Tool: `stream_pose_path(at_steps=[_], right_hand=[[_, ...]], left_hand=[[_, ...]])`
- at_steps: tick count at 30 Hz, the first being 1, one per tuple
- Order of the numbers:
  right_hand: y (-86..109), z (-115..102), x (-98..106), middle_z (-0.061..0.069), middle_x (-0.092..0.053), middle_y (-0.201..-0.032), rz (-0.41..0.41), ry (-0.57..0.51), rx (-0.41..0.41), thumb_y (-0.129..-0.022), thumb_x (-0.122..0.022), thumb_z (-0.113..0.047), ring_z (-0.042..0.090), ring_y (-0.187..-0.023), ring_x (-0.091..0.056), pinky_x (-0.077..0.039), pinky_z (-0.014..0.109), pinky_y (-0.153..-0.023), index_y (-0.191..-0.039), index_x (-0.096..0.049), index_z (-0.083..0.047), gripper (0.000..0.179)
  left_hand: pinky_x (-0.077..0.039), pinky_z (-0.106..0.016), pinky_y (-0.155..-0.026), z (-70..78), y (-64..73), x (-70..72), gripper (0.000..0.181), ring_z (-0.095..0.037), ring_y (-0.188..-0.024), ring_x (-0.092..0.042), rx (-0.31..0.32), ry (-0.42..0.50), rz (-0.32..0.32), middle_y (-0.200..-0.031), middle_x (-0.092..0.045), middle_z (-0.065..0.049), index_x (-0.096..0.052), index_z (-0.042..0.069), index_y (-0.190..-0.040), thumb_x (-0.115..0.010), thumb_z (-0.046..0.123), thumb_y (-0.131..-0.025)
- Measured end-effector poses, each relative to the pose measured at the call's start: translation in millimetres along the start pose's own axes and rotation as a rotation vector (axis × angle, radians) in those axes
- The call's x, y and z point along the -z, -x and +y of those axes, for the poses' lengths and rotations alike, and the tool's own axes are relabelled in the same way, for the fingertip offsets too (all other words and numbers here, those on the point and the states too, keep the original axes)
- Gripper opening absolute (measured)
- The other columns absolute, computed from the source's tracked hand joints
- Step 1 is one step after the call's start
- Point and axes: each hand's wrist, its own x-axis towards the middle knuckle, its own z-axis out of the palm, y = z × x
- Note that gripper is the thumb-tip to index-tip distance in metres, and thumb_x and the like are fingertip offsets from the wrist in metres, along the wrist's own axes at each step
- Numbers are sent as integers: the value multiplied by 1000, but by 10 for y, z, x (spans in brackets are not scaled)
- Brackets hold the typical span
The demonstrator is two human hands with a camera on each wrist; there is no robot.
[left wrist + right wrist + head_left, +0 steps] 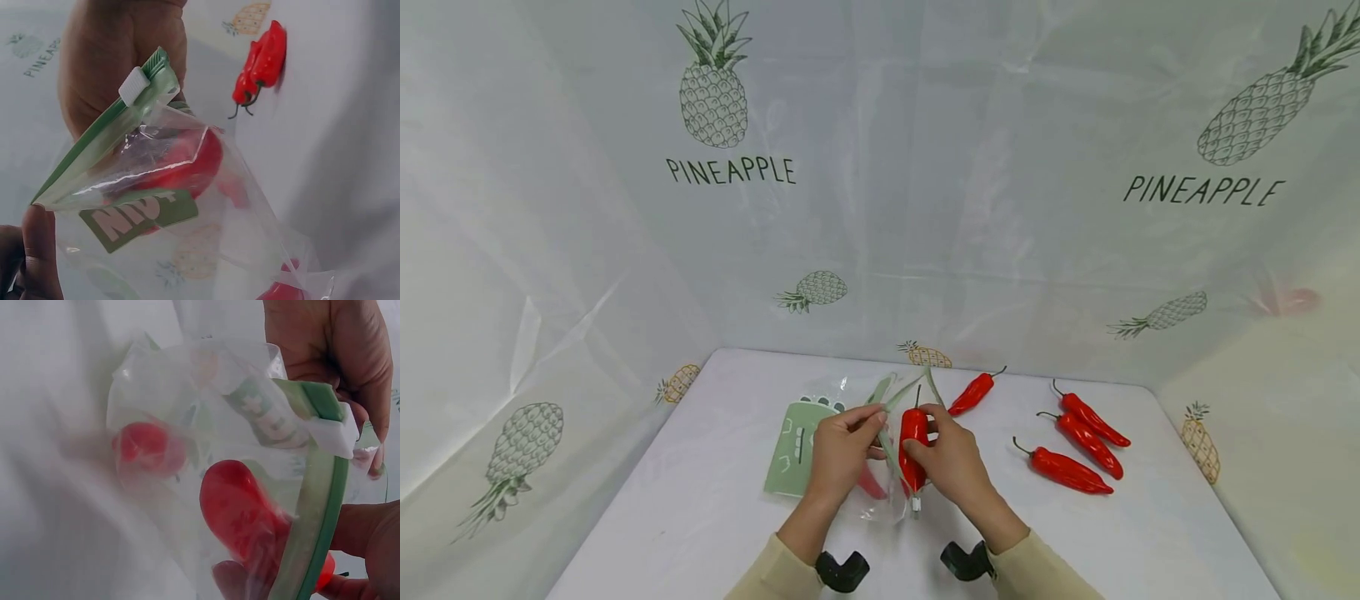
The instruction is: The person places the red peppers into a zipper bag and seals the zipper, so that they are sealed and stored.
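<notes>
A clear zip bag (250, 219) with a green zipper strip (328, 531) and a white slider (331, 432) stands between the hands. My left hand (841, 450) pinches the strip at one side of the bag's mouth. In my right hand (953, 458) is a red chili pepper (913, 433), gripped between thumb and fingers with its stem up. Its blunt lower end (228, 490) shows through the plastic, inside the bag's mouth. Another red chili pepper (147, 447) lies at the bottom of the bag.
A green card-like packet (786, 467) with a cartoon face lies left of the bag. Several loose red chili peppers lie on the white table (700, 500): one pepper (976, 393) behind the right hand, a group including a front pepper (1067, 471) at the right. A pineapple-printed curtain (925, 225) hangs behind.
</notes>
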Motion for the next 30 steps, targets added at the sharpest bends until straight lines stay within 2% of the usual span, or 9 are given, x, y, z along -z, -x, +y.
stream_pose_path(at_steps=[9, 15, 18, 22, 30], right_hand=[[-44, 21, -38, 24, -71, -122, 28, -1, -27, -89, -84, -17, 29, -92, -72, -67, 41, -61, -143, -56, -2, 63], [-34, 31, -41, 29, -66, -133, 25, -71, -27, -92, -81, -14, 30, -94, -77, -66, 34, -60, -148, -52, 0, 64], [-29, 40, -44, 30, -65, -135, 20, -97, -20, -93, -79, -12, 26, -90, -79, -65, 32, -59, -147, -53, 1, 61], [-29, 53, -49, 29, -66, -135, 23, -75, -13, -94, -79, -13, 25, -89, -78, -65, 33, -61, -145, -56, 1, 58], [-30, 72, -44, 24, -70, -130, 66, -47, 15, -94, -79, -17, 33, -103, -77, -67, 42, -72, -142, -60, -3, 54]], left_hand=[[-65, -27, -64, -39, 17, -32, 30, -21, -71, -75, 22, -2, -37, -95, -76, -18, -78, 3, -122, -76, 21, -99], [-64, -27, -62, -41, 8, -33, 27, -18, -69, -74, 21, 23, -24, -97, -76, -22, -78, 1, -120, -76, 17, -99], [-64, -27, -60, -45, 4, -34, 26, -14, -64, -72, 25, 37, -13, -92, -75, -19, -78, -1, -118, -76, 15, -98], [-64, -27, -58, -54, -5, -36, 24, -13, -59, -69, 34, 23, -3, -84, -73, -13, -79, -1, -117, -76, 15, -98], [-63, -27, -58, -67, -30, -31, 23, -14, -59, -70, 42, -10, 5, -82, -74, -11, -79, 1, -117, -76, 15, -98]])
